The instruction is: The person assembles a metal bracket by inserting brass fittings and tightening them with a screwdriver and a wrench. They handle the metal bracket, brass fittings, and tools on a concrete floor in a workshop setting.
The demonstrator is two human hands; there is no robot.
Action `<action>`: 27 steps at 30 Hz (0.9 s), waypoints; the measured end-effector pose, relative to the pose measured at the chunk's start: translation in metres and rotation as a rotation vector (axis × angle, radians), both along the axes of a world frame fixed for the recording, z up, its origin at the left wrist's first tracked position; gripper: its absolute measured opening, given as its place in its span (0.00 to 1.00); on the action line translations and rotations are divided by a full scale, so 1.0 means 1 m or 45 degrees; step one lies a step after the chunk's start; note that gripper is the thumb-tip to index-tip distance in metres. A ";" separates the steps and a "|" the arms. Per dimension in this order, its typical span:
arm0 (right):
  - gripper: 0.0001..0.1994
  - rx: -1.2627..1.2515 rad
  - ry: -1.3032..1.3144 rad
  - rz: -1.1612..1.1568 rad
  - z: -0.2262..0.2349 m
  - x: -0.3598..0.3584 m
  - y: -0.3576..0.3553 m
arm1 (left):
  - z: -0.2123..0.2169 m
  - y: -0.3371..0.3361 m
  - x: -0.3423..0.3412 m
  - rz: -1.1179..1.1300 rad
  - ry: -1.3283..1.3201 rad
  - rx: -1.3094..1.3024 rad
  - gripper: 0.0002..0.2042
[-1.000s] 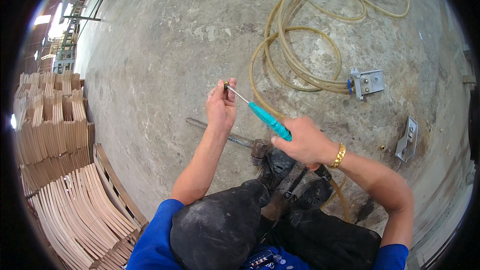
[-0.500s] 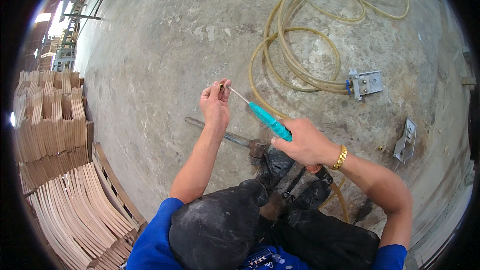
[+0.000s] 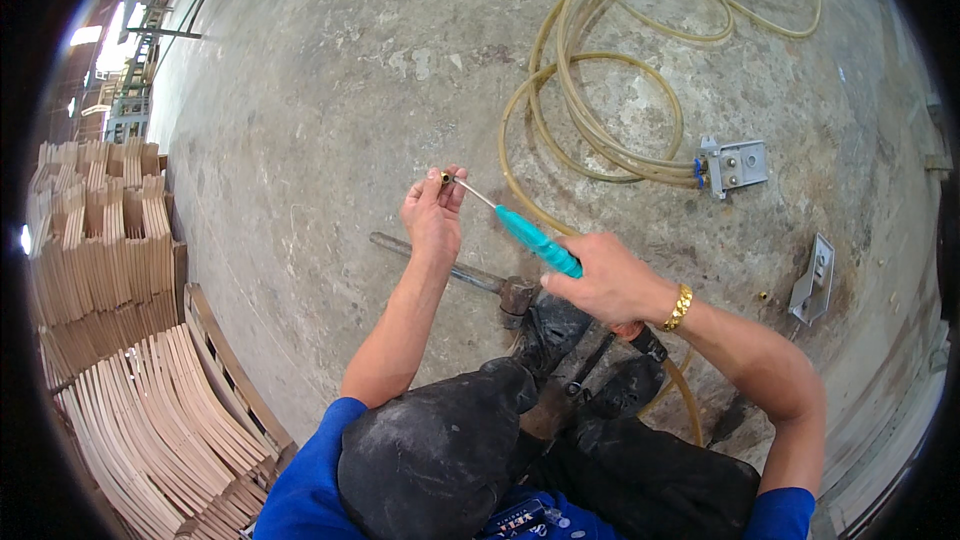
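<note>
Head view looks down on a person crouched over a concrete floor (image 3: 330, 90). Left hand (image 3: 432, 215) is raised, its fingertips pinching a small brass fitting (image 3: 446, 177). Right hand (image 3: 608, 280) is closed around the teal handle of a screwdriver (image 3: 535, 240), whose thin shaft meets the fitting. To work it well, I judge the pinch should stay firm and the shaft in line with the fitting, with gentle pressure so the tip does not slip toward the fingers. A hammer (image 3: 460, 275) lies on the floor just below the hands, a coiled yellowish hose (image 3: 600, 130) beyond. No container shows; curved wooden slats (image 3: 130, 410) sit stacked at left.
</note>
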State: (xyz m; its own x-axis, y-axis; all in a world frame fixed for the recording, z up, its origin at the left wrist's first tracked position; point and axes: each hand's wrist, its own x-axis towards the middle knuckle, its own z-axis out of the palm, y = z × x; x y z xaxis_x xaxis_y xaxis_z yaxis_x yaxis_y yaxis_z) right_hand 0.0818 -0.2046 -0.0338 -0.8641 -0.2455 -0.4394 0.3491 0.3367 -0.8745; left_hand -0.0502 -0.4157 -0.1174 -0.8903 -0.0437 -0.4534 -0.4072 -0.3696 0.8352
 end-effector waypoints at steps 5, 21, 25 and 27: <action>0.17 -0.224 -0.095 -0.023 -0.013 0.011 0.019 | 0.024 0.002 -0.002 0.030 0.086 0.044 0.07; 0.13 -0.332 -0.313 0.358 -0.025 0.049 0.028 | 0.142 0.022 0.043 -0.599 0.871 0.246 0.17; 0.14 -0.320 -0.341 0.366 -0.024 0.047 0.027 | 0.145 0.016 0.046 -0.640 1.013 0.163 0.17; 0.15 -0.325 -0.296 0.373 -0.028 0.049 0.026 | 0.146 0.015 0.047 -0.661 1.045 0.140 0.17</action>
State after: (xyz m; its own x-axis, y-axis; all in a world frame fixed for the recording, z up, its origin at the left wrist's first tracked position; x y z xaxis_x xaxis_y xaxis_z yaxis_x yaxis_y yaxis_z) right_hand 0.1313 -0.1788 -0.0616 -0.6278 -0.5905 -0.5071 0.4682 0.2340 -0.8521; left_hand -0.0031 -0.4003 0.0282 -0.8274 0.4484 0.3382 0.1517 -0.4013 0.9033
